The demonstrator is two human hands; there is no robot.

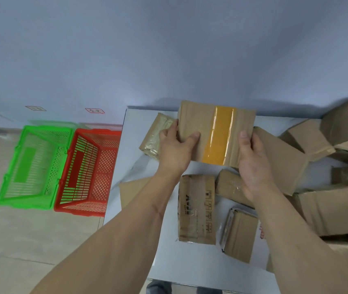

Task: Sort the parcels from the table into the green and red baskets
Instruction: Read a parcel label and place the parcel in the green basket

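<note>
Well to the left of the hands, the green basket (33,166) and red basket (88,170) stand empty. The left hand (174,149) and right hand (253,162) grasp a yellow-taped parcel (215,134) by its sides above the table (135,134), seemingly inspecting it; next comes choosing a basket and carrying it leftward.

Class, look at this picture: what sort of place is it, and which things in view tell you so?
Probably a parcel-sorting station. A white table is heaped with taped cardboard parcels, and an empty green basket and red basket stand side by side on the floor.
</note>
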